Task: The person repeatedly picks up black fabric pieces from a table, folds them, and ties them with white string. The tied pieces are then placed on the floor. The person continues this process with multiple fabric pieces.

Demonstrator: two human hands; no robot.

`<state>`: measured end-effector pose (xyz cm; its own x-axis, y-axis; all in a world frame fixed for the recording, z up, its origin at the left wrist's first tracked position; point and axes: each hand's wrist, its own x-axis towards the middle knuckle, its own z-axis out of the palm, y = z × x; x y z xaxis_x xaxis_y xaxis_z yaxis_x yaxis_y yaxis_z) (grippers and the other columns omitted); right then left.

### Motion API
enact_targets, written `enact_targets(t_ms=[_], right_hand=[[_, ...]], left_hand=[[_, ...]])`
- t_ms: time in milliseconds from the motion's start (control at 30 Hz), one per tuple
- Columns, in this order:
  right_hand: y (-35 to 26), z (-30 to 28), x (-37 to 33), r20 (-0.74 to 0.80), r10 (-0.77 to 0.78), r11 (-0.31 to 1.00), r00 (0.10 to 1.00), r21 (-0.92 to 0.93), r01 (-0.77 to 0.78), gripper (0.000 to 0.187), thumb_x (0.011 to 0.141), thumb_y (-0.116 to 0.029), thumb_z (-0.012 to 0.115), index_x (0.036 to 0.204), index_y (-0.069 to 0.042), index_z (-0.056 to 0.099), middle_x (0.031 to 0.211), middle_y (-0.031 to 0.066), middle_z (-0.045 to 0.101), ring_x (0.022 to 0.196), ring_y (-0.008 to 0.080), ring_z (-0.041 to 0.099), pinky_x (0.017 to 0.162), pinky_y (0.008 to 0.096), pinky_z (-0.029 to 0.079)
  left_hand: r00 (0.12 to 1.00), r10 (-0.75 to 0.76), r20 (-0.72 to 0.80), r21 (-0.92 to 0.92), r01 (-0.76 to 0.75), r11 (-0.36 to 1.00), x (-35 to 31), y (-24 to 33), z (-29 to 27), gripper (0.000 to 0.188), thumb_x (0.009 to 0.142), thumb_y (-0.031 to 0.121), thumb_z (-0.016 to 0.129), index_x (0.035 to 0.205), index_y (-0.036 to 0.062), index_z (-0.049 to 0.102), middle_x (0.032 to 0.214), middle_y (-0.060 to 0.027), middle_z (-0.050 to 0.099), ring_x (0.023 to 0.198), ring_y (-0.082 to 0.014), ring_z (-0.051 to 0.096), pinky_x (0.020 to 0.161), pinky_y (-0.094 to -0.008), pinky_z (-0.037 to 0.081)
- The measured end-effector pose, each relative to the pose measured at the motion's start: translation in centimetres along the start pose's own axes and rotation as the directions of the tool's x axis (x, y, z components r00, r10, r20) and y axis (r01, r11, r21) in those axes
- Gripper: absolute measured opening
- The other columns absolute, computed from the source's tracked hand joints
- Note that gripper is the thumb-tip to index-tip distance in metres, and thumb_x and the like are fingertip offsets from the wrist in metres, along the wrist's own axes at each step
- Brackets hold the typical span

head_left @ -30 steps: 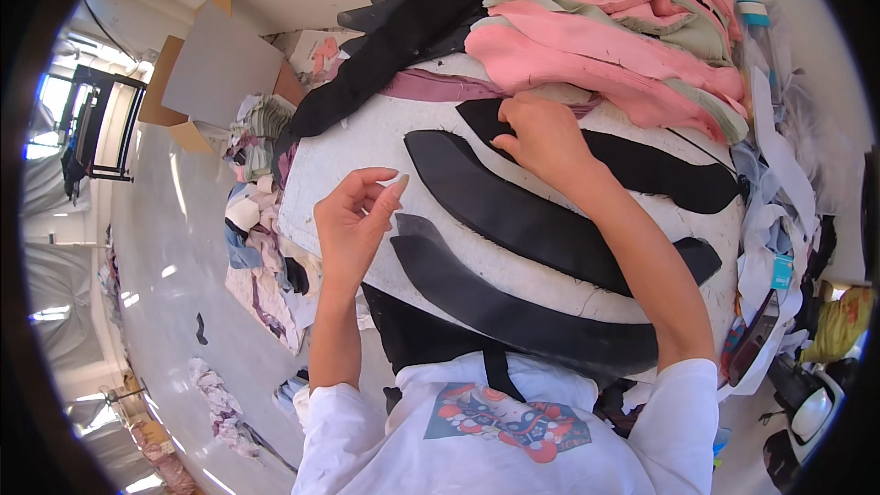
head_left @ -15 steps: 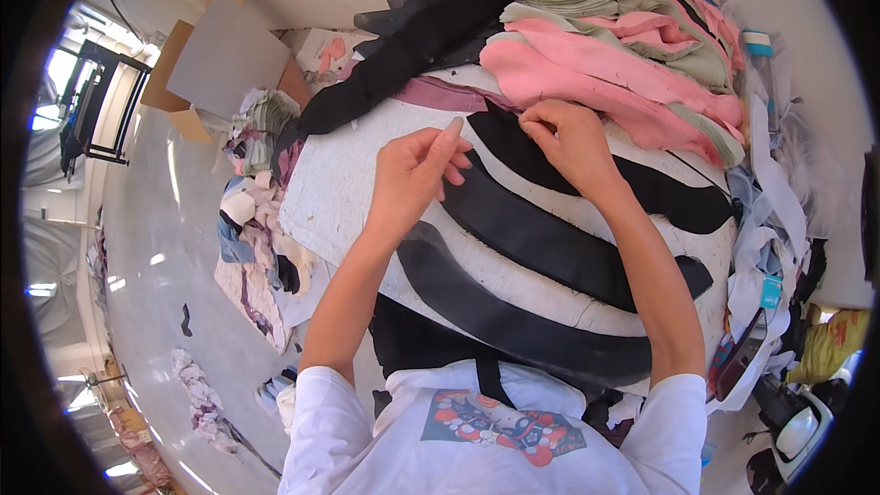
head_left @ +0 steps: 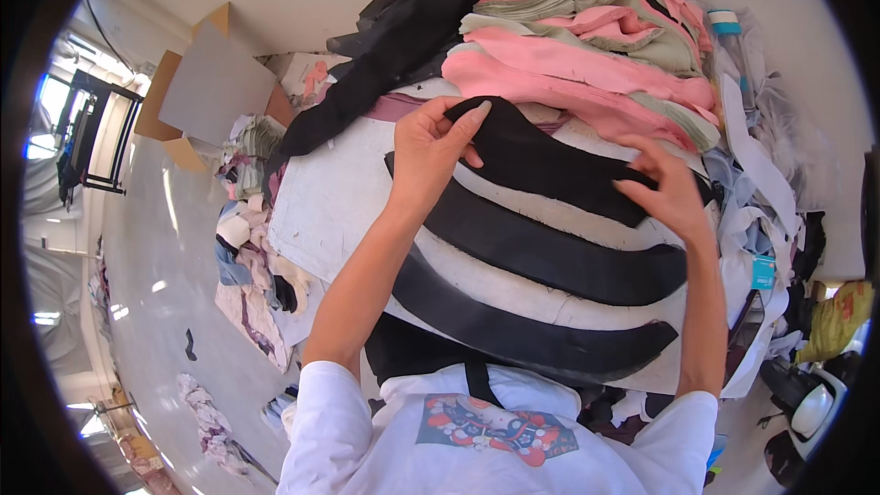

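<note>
A curved black fabric strip (head_left: pixel 550 158) lies across the far part of the pale work surface (head_left: pixel 321 197). The thumb and fingers of my left hand (head_left: pixel 429 148) are closed on its left end, which is slightly raised. My right hand (head_left: pixel 674 191) is over the strip's right part, its thumb and forefinger apart and touching the cloth. Nearer to me lie a second curved black strip (head_left: pixel 541 247) and a third, dark one (head_left: pixel 532 342), roughly side by side with gaps between them.
Behind my hands rises a stack of pink, grey-green and black cloth (head_left: pixel 587 64). Black fabric (head_left: pixel 367 96) drapes over the far left. A cardboard box (head_left: pixel 215 87) and cloth scraps (head_left: pixel 252 229) are at the left. A bottle (head_left: pixel 729 46) stands by white strips at the right.
My left hand has moved right and taken the strip's left end. My right hand has slid from that end to the strip's right part. The view has shifted slightly.
</note>
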<state>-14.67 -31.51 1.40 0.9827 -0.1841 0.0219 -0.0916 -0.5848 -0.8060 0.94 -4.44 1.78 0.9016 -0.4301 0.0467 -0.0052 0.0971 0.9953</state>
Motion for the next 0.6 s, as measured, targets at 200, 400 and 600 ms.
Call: enact_targets(t_ms=[200,400,600], right_hand=[[-3.3,-7.6,-9.7,0.013,0.316,0.908,0.949,0.285,-0.306,0.055,0.068,0.000,0.074,0.121,-0.003,0.061,0.078,-0.0032,0.057,0.072,0.0044,0.055,0.067,0.0178,0.042],[-5.1,-0.3,-11.9,0.218,0.346,0.870,0.913,0.290,-0.399,0.049,0.068,-0.002,0.080,0.114,-0.005,0.064,0.079,-0.0046,0.051,0.070,0.0040,0.045,0.065,0.0180,0.037],[-5.7,2.9,-9.0,0.285,0.299,0.900,0.911,0.233,-0.368,0.046,0.072,-0.003,0.078,0.115,-0.003,0.063,0.068,-0.0013,0.048,0.065,0.0068,0.042,0.061,0.0216,0.037]], left_hand=[[0.976,-0.199,0.087,-0.250,0.215,0.944,-1.7,2.1,-0.4,0.023,0.090,0.014,0.073,0.101,-0.0051,0.065,0.073,-0.0056,0.067,0.051,-0.0126,0.062,0.044,-0.0233,0.048],[0.946,-0.324,-0.017,-0.006,0.324,0.946,-5.9,-0.6,-7.2,0.020,0.092,0.012,0.071,0.101,-0.0046,0.065,0.074,-0.0050,0.067,0.050,-0.0108,0.060,0.042,-0.0229,0.048],[0.956,-0.238,-0.171,0.196,0.270,0.943,-5.2,-1.4,-8.5,0.018,0.091,0.012,0.072,0.097,-0.0040,0.067,0.066,-0.0028,0.064,0.049,-0.0076,0.057,0.042,-0.0202,0.042]])
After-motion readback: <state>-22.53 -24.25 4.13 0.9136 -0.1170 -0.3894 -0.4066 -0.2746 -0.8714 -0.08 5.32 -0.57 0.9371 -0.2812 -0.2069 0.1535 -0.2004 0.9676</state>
